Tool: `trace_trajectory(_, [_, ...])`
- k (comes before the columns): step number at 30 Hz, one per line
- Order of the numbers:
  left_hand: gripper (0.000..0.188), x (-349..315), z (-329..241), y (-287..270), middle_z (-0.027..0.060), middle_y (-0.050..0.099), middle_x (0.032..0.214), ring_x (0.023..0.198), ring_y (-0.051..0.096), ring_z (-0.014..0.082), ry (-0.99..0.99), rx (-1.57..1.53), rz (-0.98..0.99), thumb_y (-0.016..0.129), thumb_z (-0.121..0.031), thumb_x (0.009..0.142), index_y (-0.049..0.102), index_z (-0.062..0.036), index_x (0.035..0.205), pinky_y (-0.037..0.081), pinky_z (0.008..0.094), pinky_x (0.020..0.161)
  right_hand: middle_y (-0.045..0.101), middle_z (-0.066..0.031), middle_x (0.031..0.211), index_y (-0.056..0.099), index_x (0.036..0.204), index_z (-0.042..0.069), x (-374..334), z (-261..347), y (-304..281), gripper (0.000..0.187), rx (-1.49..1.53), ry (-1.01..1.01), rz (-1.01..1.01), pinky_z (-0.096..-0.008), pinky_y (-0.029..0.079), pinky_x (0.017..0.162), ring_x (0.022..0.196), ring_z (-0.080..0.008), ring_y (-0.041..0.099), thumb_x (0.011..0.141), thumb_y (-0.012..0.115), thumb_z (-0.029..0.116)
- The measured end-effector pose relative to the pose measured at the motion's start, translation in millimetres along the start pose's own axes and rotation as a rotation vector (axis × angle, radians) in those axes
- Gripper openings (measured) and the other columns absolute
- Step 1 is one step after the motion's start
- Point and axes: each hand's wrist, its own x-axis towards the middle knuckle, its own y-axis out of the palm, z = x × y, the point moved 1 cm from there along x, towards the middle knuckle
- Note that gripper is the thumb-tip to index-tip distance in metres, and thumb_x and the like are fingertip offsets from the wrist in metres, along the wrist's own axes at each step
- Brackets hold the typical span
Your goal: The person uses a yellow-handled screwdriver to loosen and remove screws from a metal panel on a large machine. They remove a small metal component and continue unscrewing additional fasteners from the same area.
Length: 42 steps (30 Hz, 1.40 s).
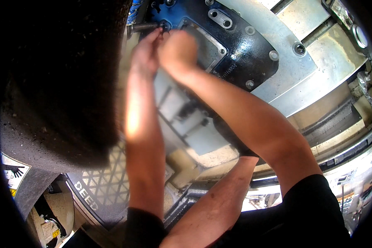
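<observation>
Both of my arms reach up to the upper middle, where a glossy black cast metal part [246, 47] lies with round bolt heads along its edge. My left hand [146, 53] is closed, its fingertips pinched beside a recessed round fitting [165, 25] at the part's left edge. Right against it is my right hand [177, 51], curled into a fist and blurred. Whatever the fingers hold is hidden. A dark metal rod [144, 27] points at the fitting from the left. Beside my right hand, the casting has a rectangular opening with a bare metal rim [217, 47].
A large dark rough mass [62, 82] fills the left side, close to my left forearm. Below it lies a floor plate with a triangle pattern [107, 182]. Pale metal plates [285, 74] extend right of the casting. A blue ribbed hose [133, 12] runs at the top.
</observation>
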Motion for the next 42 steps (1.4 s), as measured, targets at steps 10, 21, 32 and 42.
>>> trace_trajectory(10, [0.018,1,-2,-12,0.0087,0.07,0.099,0.085,0.065,0.0187,-0.057,0.098,0.114,0.063,-0.019,0.1,0.066,-0.0053,0.111,0.054,0.0315,0.08,0.071,-0.0251,0.08,0.067,0.079,-0.007,14,10,-4,0.028,0.726,0.821,0.11,-0.0437,0.058,0.069,0.08,-0.0373,0.073,0.089,0.07,0.02])
trace_trajectory(21, [0.016,-7,4,7,0.004,0.068,0.091,0.078,0.061,0.0149,0.064,0.079,-0.123,0.063,-0.019,0.1,0.068,-0.0068,0.109,0.052,0.0281,0.074,0.07,-0.0252,0.085,0.068,0.085,-0.002,-4,-8,-3,0.019,0.1,0.035,-0.023,-0.0457,0.056,0.075,0.085,-0.0412,0.07,0.084,0.07,0.017])
trace_trajectory(32, [0.014,5,8,-5,0.0038,0.068,0.091,0.08,0.063,0.0141,0.11,0.085,-0.09,0.064,-0.018,0.099,0.068,-0.0072,0.109,0.053,0.029,0.074,0.07,-0.0273,0.083,0.071,0.08,-0.001,0,-6,-1,0.023,-0.052,-0.003,0.022,-0.0466,0.058,0.078,0.083,-0.0421,0.071,0.084,0.068,0.022])
trace_trajectory(42, [0.02,-2,7,2,0.0057,0.069,0.098,0.087,0.063,0.0166,0.142,0.138,-0.113,0.063,-0.017,0.099,0.067,-0.0048,0.114,0.052,0.0308,0.081,0.071,-0.0272,0.09,0.073,0.085,-0.002,7,-6,4,0.026,0.041,0.192,0.095,-0.0453,0.057,0.08,0.09,-0.0411,0.071,0.083,0.068,0.024])
